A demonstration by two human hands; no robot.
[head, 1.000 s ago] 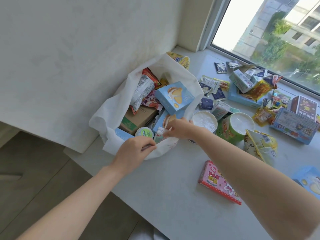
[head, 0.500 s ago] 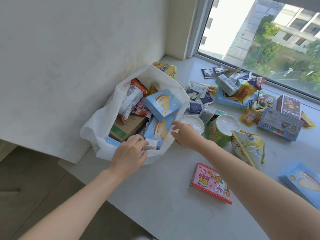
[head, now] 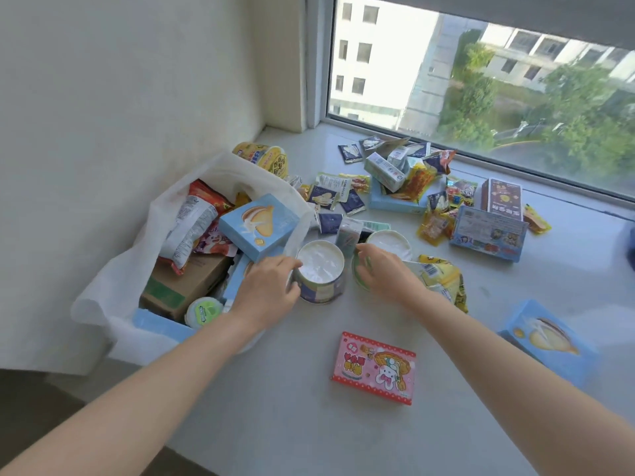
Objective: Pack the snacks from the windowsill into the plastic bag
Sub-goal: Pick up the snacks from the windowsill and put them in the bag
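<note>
Grey windowsill point(head: 275, 424) (snacks point(head: 405, 182) strewn), left grip point(head: 266, 290) holding purple cup point(head: 321, 269), right grip point(head: 381, 269) clasping green cup point(head: 390, 242).

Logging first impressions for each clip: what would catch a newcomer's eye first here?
The white bag at left, stuffed with snack boxes. Beside it the left hand grips a blue cup and the right hand a green cup. Loose snacks lie toward the window, a pink box nearest the camera.

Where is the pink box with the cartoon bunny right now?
In the head view, the pink box lies on the windowsill, low and centre, between the left forearm and right forearm. It sits nearer the camera than the blue tub and green tub.
</note>
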